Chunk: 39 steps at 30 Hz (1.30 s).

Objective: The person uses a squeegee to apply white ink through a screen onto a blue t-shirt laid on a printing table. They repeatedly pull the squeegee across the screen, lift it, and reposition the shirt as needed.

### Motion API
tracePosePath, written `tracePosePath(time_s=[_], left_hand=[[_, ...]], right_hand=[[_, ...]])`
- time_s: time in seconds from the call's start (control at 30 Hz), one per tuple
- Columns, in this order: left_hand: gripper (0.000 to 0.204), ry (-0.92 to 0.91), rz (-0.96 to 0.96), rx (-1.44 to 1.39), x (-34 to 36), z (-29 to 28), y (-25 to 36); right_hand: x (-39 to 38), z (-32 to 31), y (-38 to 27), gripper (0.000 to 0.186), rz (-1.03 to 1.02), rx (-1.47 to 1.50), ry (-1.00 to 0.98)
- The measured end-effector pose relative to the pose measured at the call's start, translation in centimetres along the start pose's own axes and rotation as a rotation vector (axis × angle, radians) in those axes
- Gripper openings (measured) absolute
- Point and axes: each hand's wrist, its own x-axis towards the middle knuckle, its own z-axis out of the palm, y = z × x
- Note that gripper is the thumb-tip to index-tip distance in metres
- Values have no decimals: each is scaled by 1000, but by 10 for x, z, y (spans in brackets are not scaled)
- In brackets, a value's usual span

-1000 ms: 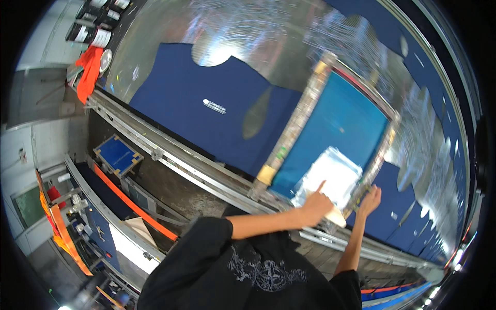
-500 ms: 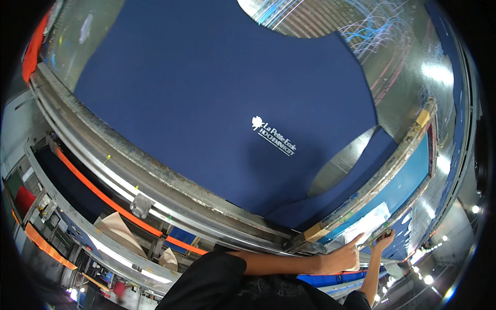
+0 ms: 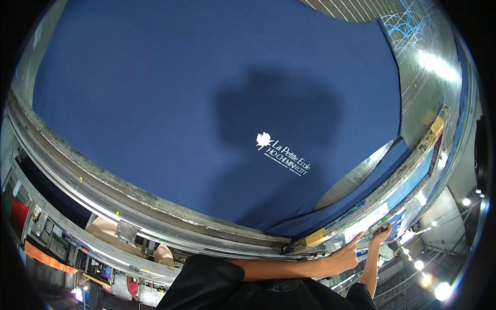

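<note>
Framed blue screen (image 3: 409, 185) just ahead of left hand (image 3: 343, 260), forefinger outstretched, and right hand (image 3: 381, 236), fingers curled; any grasp unclear.

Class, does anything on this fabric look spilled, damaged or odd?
A dark patch near the white print breaks the even blue of the fabric; soft-edged, it is probably a shadow. Nothing looks spilled or damaged.

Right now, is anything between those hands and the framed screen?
Nothing visible: the left hand and right hand are both at the near end of the framed screen. Whether they touch it, I can't tell.
</note>
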Motion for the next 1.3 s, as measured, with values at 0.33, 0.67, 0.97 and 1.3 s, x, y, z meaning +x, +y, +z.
tracePosePath(time_s=[0.33,0.67,0.97,1.3], left_hand=[[14,65,104,93,4,7,2],[16,-150,-208,416,45,49,43],[40,-182,-293,567,50,31,71],[25,-249,-242,747,175,-24,38]], right_hand=[[1,13,18,34,-99,196,-33],[-80,18,-43,46,-457,-478,-229],[-199,-39,-22,70,-1278,-375,-634],[-121,21,-98,15,-1356,-273,-398]])
